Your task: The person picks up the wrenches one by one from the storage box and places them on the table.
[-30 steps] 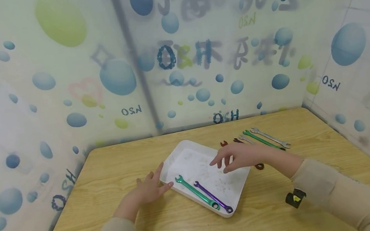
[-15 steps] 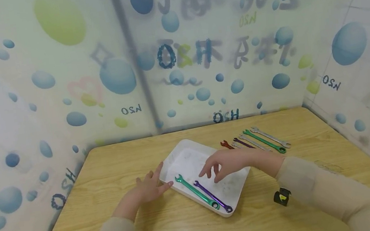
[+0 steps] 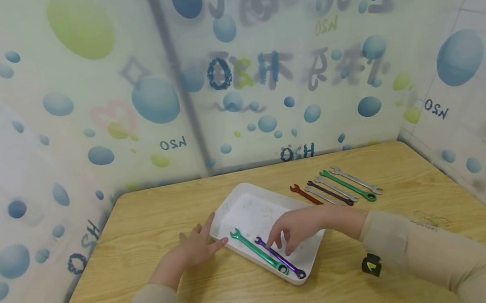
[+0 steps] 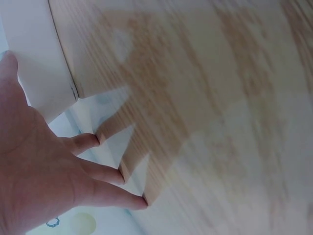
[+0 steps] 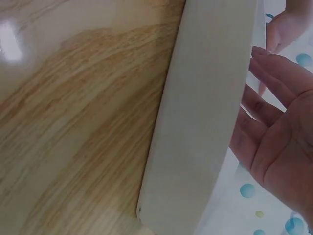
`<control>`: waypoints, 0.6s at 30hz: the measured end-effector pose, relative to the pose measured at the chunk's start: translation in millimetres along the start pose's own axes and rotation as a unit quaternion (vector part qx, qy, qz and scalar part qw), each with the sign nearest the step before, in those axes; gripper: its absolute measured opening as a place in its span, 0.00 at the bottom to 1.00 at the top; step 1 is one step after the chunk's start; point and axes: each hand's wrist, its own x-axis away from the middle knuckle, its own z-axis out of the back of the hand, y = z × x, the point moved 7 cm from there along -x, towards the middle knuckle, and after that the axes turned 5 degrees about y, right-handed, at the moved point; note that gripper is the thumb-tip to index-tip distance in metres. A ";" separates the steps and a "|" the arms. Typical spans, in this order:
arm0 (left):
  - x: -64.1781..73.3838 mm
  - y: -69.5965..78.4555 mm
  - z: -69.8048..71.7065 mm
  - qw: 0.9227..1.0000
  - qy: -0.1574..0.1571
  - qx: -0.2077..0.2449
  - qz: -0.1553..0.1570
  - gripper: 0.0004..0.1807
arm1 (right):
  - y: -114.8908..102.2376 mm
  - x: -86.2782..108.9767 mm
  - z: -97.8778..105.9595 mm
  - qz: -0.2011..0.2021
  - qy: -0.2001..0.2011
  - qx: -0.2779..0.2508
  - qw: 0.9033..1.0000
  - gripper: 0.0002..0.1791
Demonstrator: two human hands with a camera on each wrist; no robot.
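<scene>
A white tray (image 3: pixel 243 205) sits at an angle on the table. Inside it, near its front side, lie a teal combination wrench (image 3: pixel 258 252) and a shorter purple wrench (image 3: pixel 285 261), roughly side by side. My left hand (image 3: pixel 196 249) is at the tray's left corner, fingers spread; in the left wrist view three fingertips meet the tabletop and the thumb is against the tray wall (image 4: pixel 36 54). My right hand (image 3: pixel 301 226) hangs over the tray, palm down with loosely bent fingers, index fingertip right at the purple wrench. The right wrist view has the tray's side hiding its fingertips.
Right of the tray on the wooden table (image 3: pixel 150 215) lies a row of several wrenches: a red-brown wrench (image 3: pixel 305 194), a dark purple wrench (image 3: pixel 328 192), a green wrench (image 3: pixel 349 186) and silver ones, including a silver wrench (image 3: pixel 356 180) at the outer end. A patterned wall (image 3: pixel 248 120) stands behind.
My right hand has moved left and toward me over the tray, down to the purple wrench, uncovering the row of wrenches on the table. The left hand and the tray have stayed put.
</scene>
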 end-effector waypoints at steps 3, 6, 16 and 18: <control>-0.1 -1.3 -0.7 1.000 -0.003 0.000 0.001 0.50 | 0.5 -2.1 -4.5 -0.003 -0.002 0.006 1.000 0.20; -1.0 -2.5 -1.6 1.000 -0.003 -0.001 0.002 0.50 | 0.3 -4.0 -8.0 -0.006 -0.003 0.009 1.000 0.18; -1.4 -2.4 -1.1 1.000 -0.002 -0.008 0.000 0.50 | 0.8 -9.8 -14.1 -0.006 -0.007 0.047 0.999 0.21; -2.1 -3.2 -1.6 1.000 -0.003 -0.007 0.000 0.50 | 1.0 -10.6 -14.2 -0.004 -0.007 0.054 0.999 0.22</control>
